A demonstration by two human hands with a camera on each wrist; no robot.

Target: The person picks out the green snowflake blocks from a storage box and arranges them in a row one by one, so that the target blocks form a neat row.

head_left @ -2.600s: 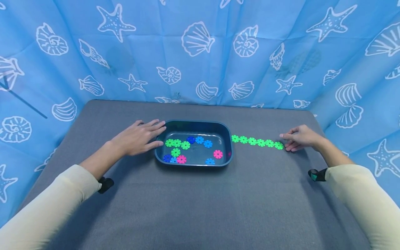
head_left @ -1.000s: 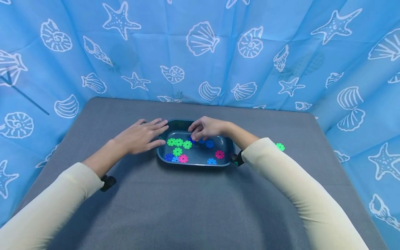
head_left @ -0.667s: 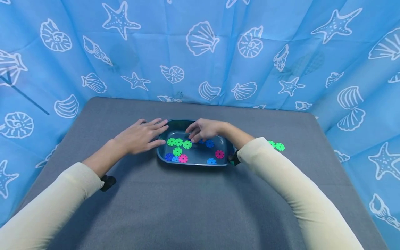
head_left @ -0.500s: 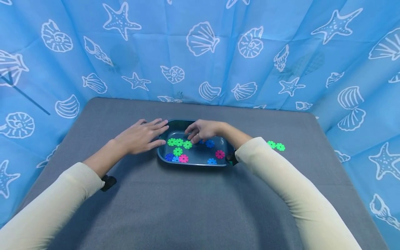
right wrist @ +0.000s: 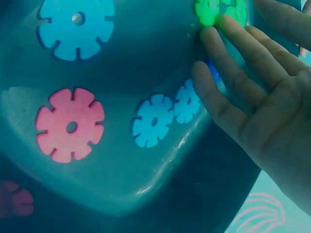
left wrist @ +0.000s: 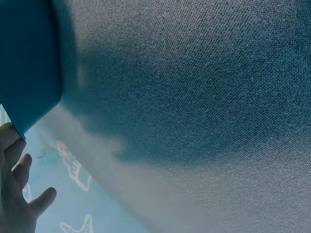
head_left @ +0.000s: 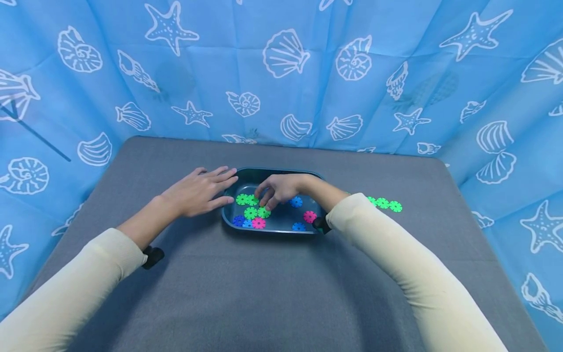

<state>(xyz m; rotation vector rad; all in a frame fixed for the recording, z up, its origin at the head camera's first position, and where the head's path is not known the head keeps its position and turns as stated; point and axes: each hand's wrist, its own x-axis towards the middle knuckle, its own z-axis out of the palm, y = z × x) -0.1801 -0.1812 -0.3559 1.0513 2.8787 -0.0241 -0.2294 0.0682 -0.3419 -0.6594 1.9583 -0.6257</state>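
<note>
A dark blue tray [head_left: 281, 171] sits mid-table holding several green, blue and pink toothed discs. My left hand [head_left: 197, 191] lies flat on the grey cloth, its fingertips against the tray's left rim; the left wrist view shows the tray's outer wall [left wrist: 26, 58] beside that hand [left wrist: 14, 199]. My right hand [head_left: 276, 188] reaches into the tray with straight fingers. Their tips press a green disc [head_left: 264, 212], which lies next to another green disc [head_left: 250, 213]. In the right wrist view the fingers [right wrist: 233, 73] touch the green disc [right wrist: 208, 11]. Close by are blue discs [right wrist: 153, 120] and a pink disc [right wrist: 70, 124].
A short row of joined green discs [head_left: 383, 203] lies on the grey cloth [head_left: 281, 293] right of the tray, partly behind my right sleeve. A blue curtain [head_left: 281, 73] with shells and starfish encloses the table at the back and both sides.
My right hand left the green row on the table and went into the tray. In the last second it slid toward the front left, dragging one green disc nearer. The left hand stayed put.
</note>
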